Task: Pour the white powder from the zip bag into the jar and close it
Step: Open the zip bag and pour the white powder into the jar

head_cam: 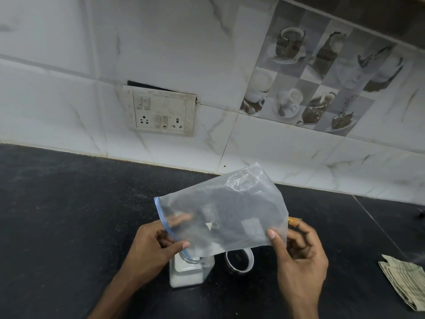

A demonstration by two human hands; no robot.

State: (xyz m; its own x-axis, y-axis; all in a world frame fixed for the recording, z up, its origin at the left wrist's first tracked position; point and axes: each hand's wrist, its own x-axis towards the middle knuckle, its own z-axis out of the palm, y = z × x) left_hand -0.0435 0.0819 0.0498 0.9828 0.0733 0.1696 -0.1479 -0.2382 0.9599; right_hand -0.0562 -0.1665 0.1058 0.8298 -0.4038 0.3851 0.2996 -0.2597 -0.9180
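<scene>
A clear zip bag [227, 210] with a blue zip strip is held tilted above the counter, its zip end down at the left over the jar. My left hand [151, 247] pinches the zip end and my right hand [299, 252] grips the bag's lower right corner. The bag looks nearly empty. Below it stands a clear square jar [187, 273] holding white powder, its mouth uncovered under the bag's opening. The jar's clear round lid [239, 261] lies on the counter just right of the jar.
The black stone counter [69, 226] runs along a white tiled wall with a switch and socket panel [161, 111]. A folded striped cloth [404, 282] lies at the right edge. A small orange object [293, 219] peeks out behind my right hand.
</scene>
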